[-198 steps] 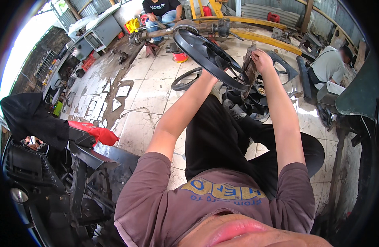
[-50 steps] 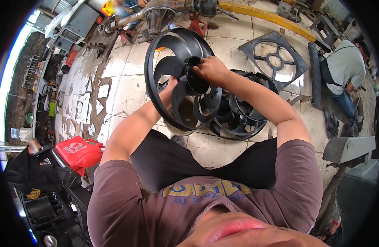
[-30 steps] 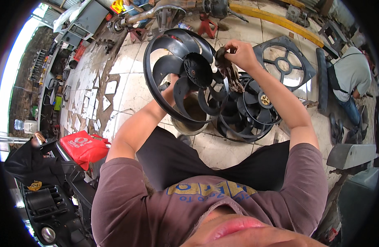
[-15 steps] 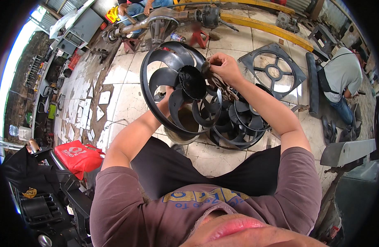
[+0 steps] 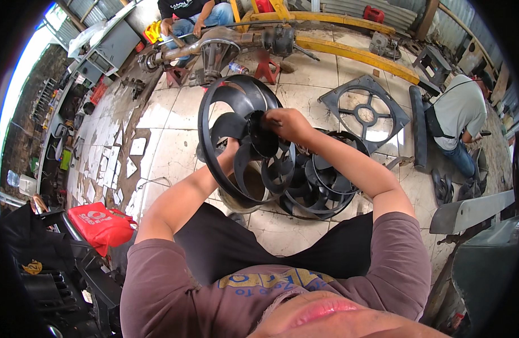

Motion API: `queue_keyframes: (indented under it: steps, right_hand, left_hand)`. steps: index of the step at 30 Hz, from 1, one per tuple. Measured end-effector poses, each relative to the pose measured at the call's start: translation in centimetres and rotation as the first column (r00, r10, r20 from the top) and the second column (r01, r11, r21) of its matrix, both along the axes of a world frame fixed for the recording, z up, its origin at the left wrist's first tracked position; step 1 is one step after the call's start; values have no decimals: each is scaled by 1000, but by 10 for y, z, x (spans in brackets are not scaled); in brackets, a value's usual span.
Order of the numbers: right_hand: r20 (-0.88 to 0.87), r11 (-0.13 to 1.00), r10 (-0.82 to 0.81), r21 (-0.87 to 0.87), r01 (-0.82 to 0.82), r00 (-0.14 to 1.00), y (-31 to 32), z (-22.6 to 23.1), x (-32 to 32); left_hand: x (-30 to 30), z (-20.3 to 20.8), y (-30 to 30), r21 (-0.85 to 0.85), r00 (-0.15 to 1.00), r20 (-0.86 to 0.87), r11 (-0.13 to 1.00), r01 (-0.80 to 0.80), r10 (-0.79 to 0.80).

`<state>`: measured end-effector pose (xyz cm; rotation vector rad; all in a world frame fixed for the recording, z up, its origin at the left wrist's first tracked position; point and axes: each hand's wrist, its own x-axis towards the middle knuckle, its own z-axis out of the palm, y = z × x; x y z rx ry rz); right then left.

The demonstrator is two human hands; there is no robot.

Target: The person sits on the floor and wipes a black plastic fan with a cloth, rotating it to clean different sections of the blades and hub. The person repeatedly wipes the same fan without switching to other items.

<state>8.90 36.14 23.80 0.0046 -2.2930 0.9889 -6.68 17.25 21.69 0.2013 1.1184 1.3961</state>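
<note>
A black radiator fan (image 5: 264, 138) with curved blades and an outer ring is held up, tilted, in front of me. My left hand (image 5: 231, 150) reaches in between the blades and supports the fan from behind; its fingers are mostly hidden. At the rim of the central hub, my right hand (image 5: 290, 124) is closed and pressed to it. The dirty rag in that hand is now nearly all hidden by the hand and the hub. Below the fan stands a beige bucket (image 5: 237, 197), partly covered.
More black fans (image 5: 327, 194) lie on the tiles right of the bucket. Beyond them is a square fan shroud (image 5: 366, 114). An axle (image 5: 220, 48) rests on red stands at the back, near a seated person. Another person (image 5: 459, 112) crouches at right. A red bag (image 5: 101, 224) sits at left.
My right hand has moved left and down onto the hub, and the rag that hung from it no longer shows clearly. The fan has turned slightly and sits lower in view.
</note>
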Motion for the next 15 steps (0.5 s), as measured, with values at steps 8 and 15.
queue_keyframes:
  steps: [8, 15]
  right_hand:
    - [73, 703, -175, 707, 73, 982, -11, -14, 5]
    - [50, 610, -188, 788, 77, 981, -11, -4, 6]
  left_hand:
    - [15, -3, 0, -54, 998, -60, 998, -27, 24]
    - [21, 3, 11, -69, 997, -77, 997, -16, 11]
